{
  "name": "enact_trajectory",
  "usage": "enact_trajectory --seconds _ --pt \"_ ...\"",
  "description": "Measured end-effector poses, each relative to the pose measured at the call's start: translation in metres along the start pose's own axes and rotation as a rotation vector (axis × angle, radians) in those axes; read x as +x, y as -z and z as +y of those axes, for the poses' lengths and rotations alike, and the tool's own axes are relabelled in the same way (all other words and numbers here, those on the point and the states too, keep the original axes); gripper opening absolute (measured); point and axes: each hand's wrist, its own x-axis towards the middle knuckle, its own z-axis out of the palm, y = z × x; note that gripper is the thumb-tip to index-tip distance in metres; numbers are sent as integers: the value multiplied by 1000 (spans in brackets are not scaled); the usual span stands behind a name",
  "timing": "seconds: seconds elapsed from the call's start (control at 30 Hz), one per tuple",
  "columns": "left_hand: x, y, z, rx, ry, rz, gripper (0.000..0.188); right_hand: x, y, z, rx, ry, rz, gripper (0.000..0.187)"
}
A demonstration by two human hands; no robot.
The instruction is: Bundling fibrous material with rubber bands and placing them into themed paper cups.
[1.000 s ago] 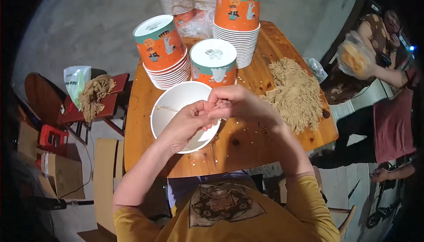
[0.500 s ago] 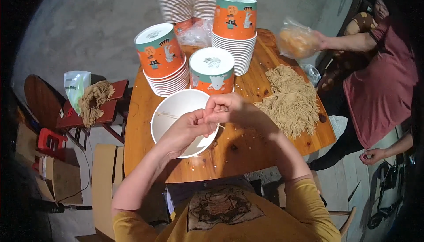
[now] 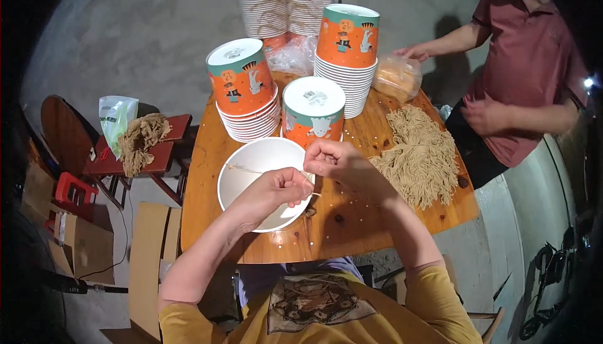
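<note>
Left hand (image 3: 276, 191) pinching tan cord (image 3: 244, 169), tail over white tub (image 3: 233, 188); right hand (image 3: 333, 161) beside it, pinched closed, apparently on cord too.

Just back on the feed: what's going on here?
A person's left hand pinches a thin pale string over an open white tub; the right hand is beside it, its grip hard to make out. Upside-down orange tubs stand stacked behind, and a pile of tan strands lies to the right. A co-worker's hand is at a clear bag.

A thin, pale cord (image 3: 241, 168) runs over the open white bucket (image 3: 267, 154).
</note>
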Motion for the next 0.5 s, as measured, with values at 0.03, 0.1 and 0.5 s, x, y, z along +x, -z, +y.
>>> enact_trajectory --seconds 0.03,0.1,0.5 --pt "-3 0 3 13 10 23 16 -1 -1 -6 -179 112 73 16" --pt "-4 4 1 19 8 29 16 -2 -6 -11 -336 416 168 15" --pt "-8 6 0 71 -20 -16 17 -51 -98 -140 593 685 -1033 3"
